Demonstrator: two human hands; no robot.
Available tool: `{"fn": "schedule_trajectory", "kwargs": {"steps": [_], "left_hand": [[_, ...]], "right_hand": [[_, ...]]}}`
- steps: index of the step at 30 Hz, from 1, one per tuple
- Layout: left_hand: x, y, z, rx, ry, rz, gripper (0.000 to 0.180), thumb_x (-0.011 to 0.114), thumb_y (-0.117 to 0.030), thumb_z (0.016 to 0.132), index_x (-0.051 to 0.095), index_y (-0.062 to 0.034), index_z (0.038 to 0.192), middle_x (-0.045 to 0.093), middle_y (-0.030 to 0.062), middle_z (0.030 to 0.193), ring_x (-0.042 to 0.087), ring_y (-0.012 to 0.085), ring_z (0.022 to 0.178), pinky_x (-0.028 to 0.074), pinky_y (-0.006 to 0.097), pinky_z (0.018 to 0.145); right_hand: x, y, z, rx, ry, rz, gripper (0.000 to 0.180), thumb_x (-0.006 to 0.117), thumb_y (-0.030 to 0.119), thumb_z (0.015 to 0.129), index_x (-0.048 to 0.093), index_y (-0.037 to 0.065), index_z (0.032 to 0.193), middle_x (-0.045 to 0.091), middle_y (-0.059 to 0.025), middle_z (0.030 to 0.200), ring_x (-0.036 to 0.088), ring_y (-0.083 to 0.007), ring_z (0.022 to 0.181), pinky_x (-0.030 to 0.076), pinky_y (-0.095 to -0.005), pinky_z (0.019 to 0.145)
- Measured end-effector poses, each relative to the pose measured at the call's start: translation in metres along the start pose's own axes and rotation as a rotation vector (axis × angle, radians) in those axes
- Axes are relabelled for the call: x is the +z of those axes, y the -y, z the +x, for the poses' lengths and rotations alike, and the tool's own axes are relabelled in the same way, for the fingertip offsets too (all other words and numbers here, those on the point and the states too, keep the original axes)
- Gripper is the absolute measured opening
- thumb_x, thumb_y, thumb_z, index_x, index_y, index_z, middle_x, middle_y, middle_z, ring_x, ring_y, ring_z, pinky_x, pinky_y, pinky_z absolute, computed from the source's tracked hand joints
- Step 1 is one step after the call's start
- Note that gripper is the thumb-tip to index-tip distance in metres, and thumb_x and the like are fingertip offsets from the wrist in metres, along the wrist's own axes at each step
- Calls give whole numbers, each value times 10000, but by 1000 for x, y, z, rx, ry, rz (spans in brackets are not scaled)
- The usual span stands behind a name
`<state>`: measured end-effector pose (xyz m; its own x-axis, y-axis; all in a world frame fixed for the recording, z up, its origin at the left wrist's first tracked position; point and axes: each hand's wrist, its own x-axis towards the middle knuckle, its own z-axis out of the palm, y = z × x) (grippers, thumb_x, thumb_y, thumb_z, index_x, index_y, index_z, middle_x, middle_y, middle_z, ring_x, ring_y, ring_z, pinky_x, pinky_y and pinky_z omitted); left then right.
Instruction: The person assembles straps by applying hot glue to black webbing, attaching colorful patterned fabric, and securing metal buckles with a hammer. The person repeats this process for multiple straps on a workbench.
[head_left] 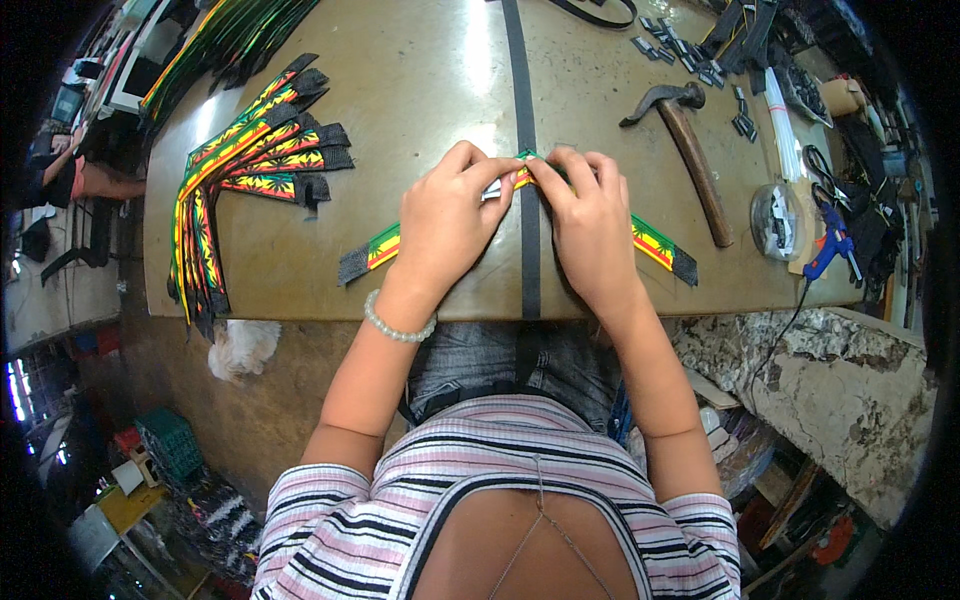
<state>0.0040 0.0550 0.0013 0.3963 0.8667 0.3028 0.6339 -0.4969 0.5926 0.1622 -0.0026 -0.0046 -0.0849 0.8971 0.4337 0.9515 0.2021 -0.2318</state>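
Observation:
A green, yellow and red patterned strap [652,245] with black ends lies across the table, bent at its middle into a shallow peak. Its middle crosses a long black webbing band [530,262] running front to back. My left hand [450,215] pinches the strap near the peak from the left; a small whitish piece [492,189] shows by its fingers, too covered to identify. From the other side, my right hand [592,220] pinches the strap at the same spot, fingertips close to the left ones. Both hands hide much of the strap.
Several similar bent straps [255,150] are piled at the left, with long green strips [225,50] behind them. On the right are a hammer [690,150], small dark metal pieces [680,45], a clear round container [776,222] and a blue glue gun [828,243] with its cord hanging over the edge.

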Motion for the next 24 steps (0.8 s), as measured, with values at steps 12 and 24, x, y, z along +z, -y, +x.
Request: {"fn": "schedule_trajectory", "kwargs": {"steps": [12,24], "left_hand": [[-2,-4,-1,-33,43,-37,201,728,-172,888,764,-137,1082,631,101,856,644,241,758,518,337,709],[-4,-15,0,-47,106,98,249,671,-258,939,740,-225,1175,556,51,835,605,204,658,499,361,638]], "right_hand": [[5,4,-12,34,168,-33,495,529,92,864,545,7,1351,565,-156,1294,526,-343,1181,413,-467,1010],[-133,-252,-127,992,-1126,-307,598,844,332,791,538,-1,1181,432,-245,1284,436,-376,1202,352,-475,1067]]}}
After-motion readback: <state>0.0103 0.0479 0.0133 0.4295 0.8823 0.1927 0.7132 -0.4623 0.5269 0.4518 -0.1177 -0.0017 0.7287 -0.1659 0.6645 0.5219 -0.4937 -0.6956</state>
